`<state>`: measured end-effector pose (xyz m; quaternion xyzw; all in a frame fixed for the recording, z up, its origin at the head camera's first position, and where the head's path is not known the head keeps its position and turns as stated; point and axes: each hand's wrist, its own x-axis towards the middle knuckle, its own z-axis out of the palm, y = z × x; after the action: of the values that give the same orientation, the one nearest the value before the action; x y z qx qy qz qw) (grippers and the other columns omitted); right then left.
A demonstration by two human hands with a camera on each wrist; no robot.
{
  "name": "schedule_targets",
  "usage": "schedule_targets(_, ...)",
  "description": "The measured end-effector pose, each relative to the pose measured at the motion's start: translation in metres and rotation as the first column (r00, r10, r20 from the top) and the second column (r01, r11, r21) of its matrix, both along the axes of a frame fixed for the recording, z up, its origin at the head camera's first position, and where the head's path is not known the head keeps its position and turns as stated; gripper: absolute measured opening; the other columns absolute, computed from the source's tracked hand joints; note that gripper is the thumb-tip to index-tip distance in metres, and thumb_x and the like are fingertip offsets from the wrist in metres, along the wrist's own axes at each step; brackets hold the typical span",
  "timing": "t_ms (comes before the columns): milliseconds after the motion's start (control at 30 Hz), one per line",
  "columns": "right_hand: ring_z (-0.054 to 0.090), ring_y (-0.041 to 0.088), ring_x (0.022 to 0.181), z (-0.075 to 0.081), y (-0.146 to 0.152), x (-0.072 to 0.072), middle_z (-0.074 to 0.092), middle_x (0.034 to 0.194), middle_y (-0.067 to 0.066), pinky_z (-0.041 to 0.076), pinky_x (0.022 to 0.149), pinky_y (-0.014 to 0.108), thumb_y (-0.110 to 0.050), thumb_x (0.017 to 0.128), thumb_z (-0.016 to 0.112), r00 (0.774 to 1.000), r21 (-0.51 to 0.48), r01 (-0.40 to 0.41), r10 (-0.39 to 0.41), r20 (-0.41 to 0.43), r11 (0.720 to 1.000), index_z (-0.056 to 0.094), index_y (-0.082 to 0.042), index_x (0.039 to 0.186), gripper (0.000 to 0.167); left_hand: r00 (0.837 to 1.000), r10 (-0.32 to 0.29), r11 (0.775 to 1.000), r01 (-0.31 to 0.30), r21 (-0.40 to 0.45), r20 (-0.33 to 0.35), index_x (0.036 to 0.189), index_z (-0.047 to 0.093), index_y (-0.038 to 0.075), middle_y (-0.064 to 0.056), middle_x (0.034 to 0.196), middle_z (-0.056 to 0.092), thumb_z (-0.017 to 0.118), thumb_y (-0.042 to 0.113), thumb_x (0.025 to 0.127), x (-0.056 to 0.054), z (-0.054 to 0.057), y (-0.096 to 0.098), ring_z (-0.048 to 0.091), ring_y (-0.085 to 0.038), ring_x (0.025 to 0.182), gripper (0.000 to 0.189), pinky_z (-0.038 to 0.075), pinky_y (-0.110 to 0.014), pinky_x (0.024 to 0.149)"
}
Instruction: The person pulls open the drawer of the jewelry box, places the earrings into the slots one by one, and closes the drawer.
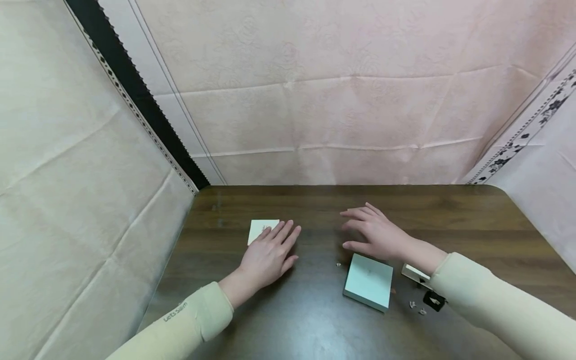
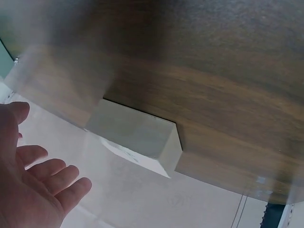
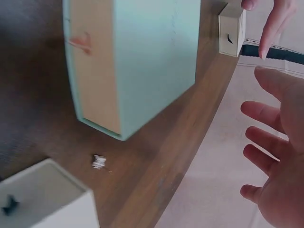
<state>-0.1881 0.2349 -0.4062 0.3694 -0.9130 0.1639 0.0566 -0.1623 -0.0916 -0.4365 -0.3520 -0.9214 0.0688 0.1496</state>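
Note:
In the head view my left hand is spread over the near right part of a small white box, partly hiding it. Seen from the left wrist, that white box stands apart from the relaxed fingers. My right hand hovers with loosely bent fingers just beyond a mint-green box, holding nothing. From the right wrist, the mint-green box shows a pinkish ribbon tab on its beige side. A small silvery piece lies left of this box.
Another white box with a dark tab lies partly under the right forearm. Beside it are a small black item and two tiny silvery pieces. The wooden table is bordered by pale cloth hangings at the back and sides.

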Motion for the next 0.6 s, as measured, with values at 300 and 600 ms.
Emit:
schedule_targets(300,0.055,0.040,0.139,-0.009,0.011,0.031,0.062,0.149,0.017,0.029,0.120,0.071,-0.035,0.096,0.082,0.999,-0.012,0.010,-0.011,-0.037,1.000,0.075,-0.008,0.127,0.042,0.997,-0.018,1.000,0.019,-0.010,0.080,0.163,0.047,0.015,-0.012,0.165,0.047,0.062,0.049,0.107,0.006,0.004,0.003,0.051,-0.028,0.149,0.067,0.043,-0.048,0.121)
schedule_targets(600,0.053,0.037,0.143,-0.024,0.018,0.066,0.058,0.155,0.010,0.030,0.124,0.061,-0.049,0.099,0.076,0.993,-0.029,0.006,-0.009,-0.120,1.000,0.071,-0.015,0.137,0.052,0.994,-0.039,0.999,0.039,-0.005,0.102,0.163,0.048,0.016,-0.012,0.165,0.048,0.063,0.052,0.105,0.016,0.008,0.003,0.050,-0.029,0.150,0.069,0.043,-0.051,0.121)
